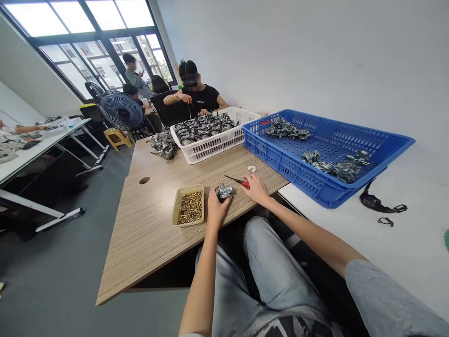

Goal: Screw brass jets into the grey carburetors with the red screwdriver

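Note:
My left hand is closed around a small silver carburetor, low over the wooden table. To its right, my right hand is closed on the red handle of a screwdriver, whose dark shaft points left toward the back of the carburetor. Just left of my left hand stands a beige tub holding many small brass parts. A small white ring-shaped thing lies behind my right hand.
A blue crate with several carburetors stands at the right. Behind the table's middle, a white crate is heaped with carburetors, and more lie beside it. A co-worker sits across. A black watch lies far right.

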### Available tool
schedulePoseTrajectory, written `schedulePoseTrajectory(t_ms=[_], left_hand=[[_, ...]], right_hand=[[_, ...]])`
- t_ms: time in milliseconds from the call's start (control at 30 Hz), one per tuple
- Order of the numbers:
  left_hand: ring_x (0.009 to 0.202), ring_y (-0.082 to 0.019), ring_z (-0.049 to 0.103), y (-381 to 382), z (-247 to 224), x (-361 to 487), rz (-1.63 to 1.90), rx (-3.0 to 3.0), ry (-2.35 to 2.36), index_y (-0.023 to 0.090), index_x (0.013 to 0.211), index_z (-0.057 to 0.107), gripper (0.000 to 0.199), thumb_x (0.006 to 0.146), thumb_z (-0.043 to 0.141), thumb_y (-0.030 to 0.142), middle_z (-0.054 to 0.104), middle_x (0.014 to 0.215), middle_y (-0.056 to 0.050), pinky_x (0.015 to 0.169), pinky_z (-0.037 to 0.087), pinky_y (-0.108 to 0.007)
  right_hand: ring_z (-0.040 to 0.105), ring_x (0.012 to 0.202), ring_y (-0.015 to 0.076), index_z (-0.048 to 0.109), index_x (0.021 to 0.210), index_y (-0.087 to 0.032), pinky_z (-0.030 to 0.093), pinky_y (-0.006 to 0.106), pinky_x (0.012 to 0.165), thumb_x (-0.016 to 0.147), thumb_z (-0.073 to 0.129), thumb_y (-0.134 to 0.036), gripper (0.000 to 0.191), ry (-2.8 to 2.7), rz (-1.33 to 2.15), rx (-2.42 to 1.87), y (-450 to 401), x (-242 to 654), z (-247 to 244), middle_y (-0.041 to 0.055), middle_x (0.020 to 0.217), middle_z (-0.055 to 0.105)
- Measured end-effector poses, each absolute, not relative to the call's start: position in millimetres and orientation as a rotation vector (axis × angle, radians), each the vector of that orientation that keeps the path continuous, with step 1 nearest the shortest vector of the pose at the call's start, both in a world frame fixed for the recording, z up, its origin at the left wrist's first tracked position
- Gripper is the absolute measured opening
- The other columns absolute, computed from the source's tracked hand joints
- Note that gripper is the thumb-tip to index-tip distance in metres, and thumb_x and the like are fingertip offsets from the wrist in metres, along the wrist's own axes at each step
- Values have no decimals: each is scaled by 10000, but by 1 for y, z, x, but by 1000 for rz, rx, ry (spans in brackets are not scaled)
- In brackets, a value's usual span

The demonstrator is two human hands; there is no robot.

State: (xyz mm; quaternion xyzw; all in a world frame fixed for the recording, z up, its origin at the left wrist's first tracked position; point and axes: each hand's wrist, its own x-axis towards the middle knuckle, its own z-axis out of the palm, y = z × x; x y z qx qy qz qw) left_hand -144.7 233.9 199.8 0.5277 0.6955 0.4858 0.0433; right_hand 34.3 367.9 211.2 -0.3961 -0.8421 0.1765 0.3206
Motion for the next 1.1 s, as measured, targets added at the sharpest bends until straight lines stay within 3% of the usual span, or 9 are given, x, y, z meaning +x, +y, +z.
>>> schedulePoseTrajectory(t_ms=[167,433,500,600,767,933,1000,1100], left_hand=[[1104,-261,680,230,203,-142,1457,1529,2166,196,1233,516,596,803,881,389,680,1191,-119,1001,536,-403],[1397,-329,555,224,204,-131,1451,1589,2224,163,1495,400,833,846,846,437,564,1468,-211,1204,437,-505],[1471,-341,478,217,214,-123,1433,1712,2292,144,1531,376,815,894,798,428,508,1524,-234,1248,391,-525],[1529,-312,408,202,241,-116,1308,1960,2321,175,1547,396,625,1007,650,361,446,1596,-221,1281,357,-514],[1369,-295,557,184,287,-158,1040,2070,2417,195,1364,591,363,1009,606,274,611,1415,-170,1207,436,-465],[1196,-304,636,172,304,-242,454,1888,2660,168,1156,694,236,943,595,182,706,1206,-147,1103,496,-483],[1132,-278,670,168,307,-264,153,1820,2647,158,1132,716,238,941,576,182,722,1159,-144,1043,527,-420],[859,-209,707,164,312,-277,-142,1710,2567,158,1083,746,247,922,559,156,757,932,-84,825,552,-301]], right_hand=[[559,1115,293,693,1091,-216,427,401,1010,1011,599,-327,167,-2301,374,-1066,378,39,195,127,1161,666],[598,1066,285,687,1092,-206,442,379,971,1036,533,-322,201,-2295,357,-1006,386,39,186,124,1105,674],[606,1062,287,679,1107,-200,447,380,962,1037,521,-325,214,-2271,370,-1002,388,40,183,130,1103,669],[619,1053,289,672,1121,-197,458,380,947,1039,512,-333,225,-2241,400,-988,390,41,180,130,1104,661],[634,1005,288,661,1129,-192,479,377,884,1052,487,-342,242,-2200,456,-984,386,44,182,139,1138,654],[622,1013,292,653,1109,-184,467,375,876,1052,487,-329,227,-2181,500,-996,383,46,188,147,1169,655],[614,1004,292,655,1082,-189,458,376,874,1050,494,-332,218,-2186,510,-995,383,47,189,145,1161,657],[605,983,292,662,1058,-191,446,380,861,1048,500,-337,218,-2193,522,-989,384,47,189,144,1147,660]])
